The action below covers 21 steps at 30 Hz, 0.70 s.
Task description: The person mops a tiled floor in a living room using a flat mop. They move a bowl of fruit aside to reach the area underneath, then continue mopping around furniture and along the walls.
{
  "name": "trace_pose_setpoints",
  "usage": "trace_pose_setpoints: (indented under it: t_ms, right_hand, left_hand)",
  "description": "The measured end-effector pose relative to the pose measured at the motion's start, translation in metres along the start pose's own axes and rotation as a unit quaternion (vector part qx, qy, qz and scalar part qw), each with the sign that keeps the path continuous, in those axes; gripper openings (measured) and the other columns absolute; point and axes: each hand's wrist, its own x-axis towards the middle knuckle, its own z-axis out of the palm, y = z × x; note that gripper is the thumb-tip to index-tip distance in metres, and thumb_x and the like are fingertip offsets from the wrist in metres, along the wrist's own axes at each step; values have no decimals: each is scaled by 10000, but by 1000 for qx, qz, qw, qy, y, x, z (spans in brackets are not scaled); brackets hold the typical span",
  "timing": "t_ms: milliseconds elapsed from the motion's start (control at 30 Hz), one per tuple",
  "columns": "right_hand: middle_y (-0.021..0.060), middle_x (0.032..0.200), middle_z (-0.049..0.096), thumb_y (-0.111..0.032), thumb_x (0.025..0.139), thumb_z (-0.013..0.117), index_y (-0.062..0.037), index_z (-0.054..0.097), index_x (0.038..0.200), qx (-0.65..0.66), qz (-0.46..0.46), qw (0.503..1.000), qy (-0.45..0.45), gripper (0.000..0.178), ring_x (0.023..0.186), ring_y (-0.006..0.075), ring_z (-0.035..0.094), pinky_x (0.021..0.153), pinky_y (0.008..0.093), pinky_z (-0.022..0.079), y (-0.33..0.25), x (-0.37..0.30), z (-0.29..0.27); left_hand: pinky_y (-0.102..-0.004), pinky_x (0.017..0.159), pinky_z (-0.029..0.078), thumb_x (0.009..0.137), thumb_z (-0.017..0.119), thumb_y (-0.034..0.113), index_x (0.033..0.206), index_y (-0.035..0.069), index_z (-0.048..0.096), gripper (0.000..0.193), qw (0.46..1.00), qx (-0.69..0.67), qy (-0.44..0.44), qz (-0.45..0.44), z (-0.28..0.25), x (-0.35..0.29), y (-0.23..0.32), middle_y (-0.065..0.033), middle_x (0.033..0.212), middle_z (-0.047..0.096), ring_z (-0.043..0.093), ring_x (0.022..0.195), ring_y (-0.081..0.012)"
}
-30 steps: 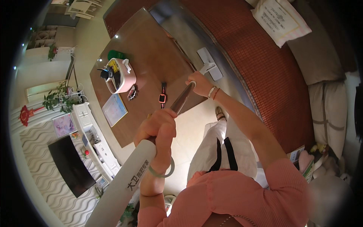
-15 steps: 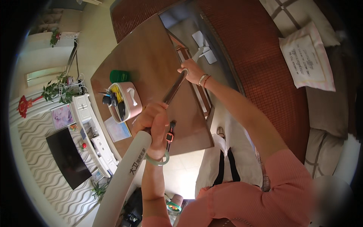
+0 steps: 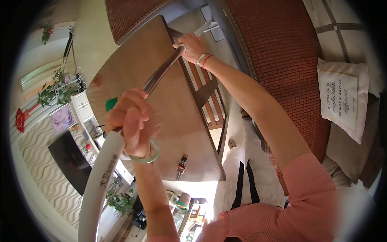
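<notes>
Both my hands hold a mop with a shiny metal pole (image 3: 163,72) and a thick white upper sleeve (image 3: 98,177). My left hand (image 3: 131,121), a pale green bangle at its wrist, is closed round the handle where sleeve meets metal; it is slightly blurred. Farther down the pole, my right hand (image 3: 191,47) grips near a light ring, with a white and a red bracelet on that wrist. Past it, the white flat mop head (image 3: 213,26) is on the floor between table and sofa, partly cut off from sight.
A brown wooden table (image 3: 133,64) lies under the pole, bearing a smartwatch (image 3: 182,167) and a green canister (image 3: 111,104) mostly hidden by my left hand. At right stands a sofa with a woven brown mat (image 3: 278,68) and a printed cushion (image 3: 342,97). A slatted wooden frame (image 3: 205,88) is beside the table.
The mop head has slid farther away along the floor. Both hands have moved up and left in view, still gripping the pole. My left hand now covers the spot where the pink-white box showed.
</notes>
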Motion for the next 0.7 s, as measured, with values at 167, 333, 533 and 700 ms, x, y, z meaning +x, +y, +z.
trace_pose_setpoints:
  t_ms: [167,333,533,700]
  right_hand:
    - [52,740,620,-289,864,659,-88,581,658,-2,-55,994,95,299,828,280,570,754,418,427,13,27,8]
    - [59,661,577,-173,796,658,-92,522,612,82,-83,986,117,243,749,295,543,737,419,439,15,19,11]
    - [45,664,568,-138,709,675,-112,517,618,150,-52,980,123,184,790,292,547,790,399,428,7,-27,-1]
    - [98,594,460,-90,822,673,-59,428,608,124,-19,958,258,326,645,325,495,639,434,386,-30,-84,-16]
  left_hand:
    - [-366,695,335,866,461,88,641,138,301,282,1000,0,-20,-1,-8,29,-19,-2,561,317,323,582,-138]
    - [-339,606,332,859,425,42,645,135,265,283,1000,0,-10,18,-7,19,-26,4,519,276,268,506,-125]
    - [-338,541,345,831,449,23,599,107,300,288,996,6,-92,1,9,7,9,-1,512,336,303,473,-126]
    - [-330,467,409,829,589,59,561,84,289,403,994,1,-108,-16,18,-9,52,-32,463,370,352,406,-151]
